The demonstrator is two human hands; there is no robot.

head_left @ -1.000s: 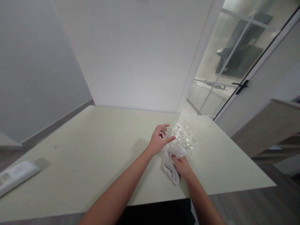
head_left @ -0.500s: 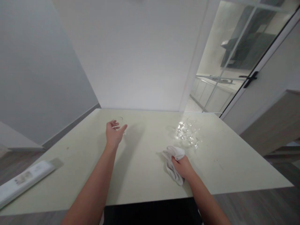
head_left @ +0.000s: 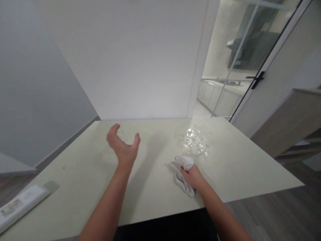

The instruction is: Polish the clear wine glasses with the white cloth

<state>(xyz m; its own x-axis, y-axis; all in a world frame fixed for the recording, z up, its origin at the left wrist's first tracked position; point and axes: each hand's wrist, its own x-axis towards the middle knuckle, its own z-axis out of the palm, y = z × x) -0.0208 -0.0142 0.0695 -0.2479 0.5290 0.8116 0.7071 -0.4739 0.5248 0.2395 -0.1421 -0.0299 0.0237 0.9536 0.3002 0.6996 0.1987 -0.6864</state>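
My left hand (head_left: 122,147) hovers above the pale table (head_left: 82,167), fingers spread and curled, holding nothing. Just behind it a single clear glass (head_left: 122,133) stands on the table, faint and partly hidden by my fingers. My right hand (head_left: 192,176) rests on the table, closed around a crumpled white cloth (head_left: 182,167). A cluster of several small clear glasses (head_left: 197,140) stands beyond the cloth, toward the far right of the table.
A flat white box (head_left: 18,207) lies at the table's left front corner. White walls close off the far side. At the right are a glass door with a black handle (head_left: 255,80) and a wooden cabinet (head_left: 288,117).
My left hand left the cluster of glasses, swung to the left side of the table where one glass now stands, and has lifted away open. My right hand stayed on the cloth.
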